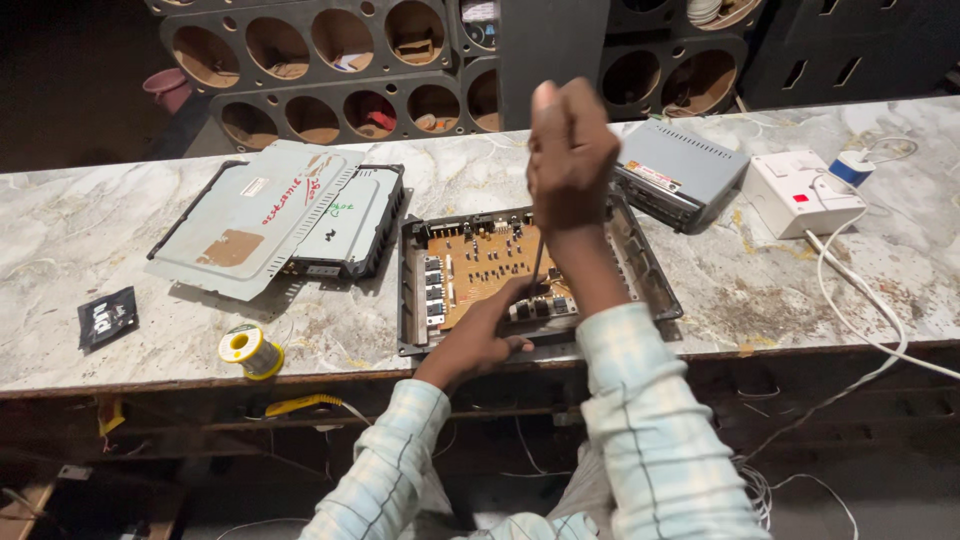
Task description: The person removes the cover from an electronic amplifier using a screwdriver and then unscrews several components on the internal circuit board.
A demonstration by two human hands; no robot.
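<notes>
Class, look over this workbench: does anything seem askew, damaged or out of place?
A grey metal cover lies crooked across a black unit, overhanging it. The open case juts over the bench edge. The marble top is stained, and loose wires trail off it.

I am counting one open amplifier chassis (535,275) with one orange circuit board (480,265) lying inside it. I am seeing one closed grey unit (680,170) behind it, and one more black unit (350,225) sitting under one loose metal cover plate (250,215). One screwdriver (537,262) is standing on the board. One spool of solder wire (250,350) and one small black packet (107,316) are lying on the table (100,220). One white socket box (800,192) is carrying one plug (850,168). Two hands are working: my left (478,335) and my right (570,155).
</notes>
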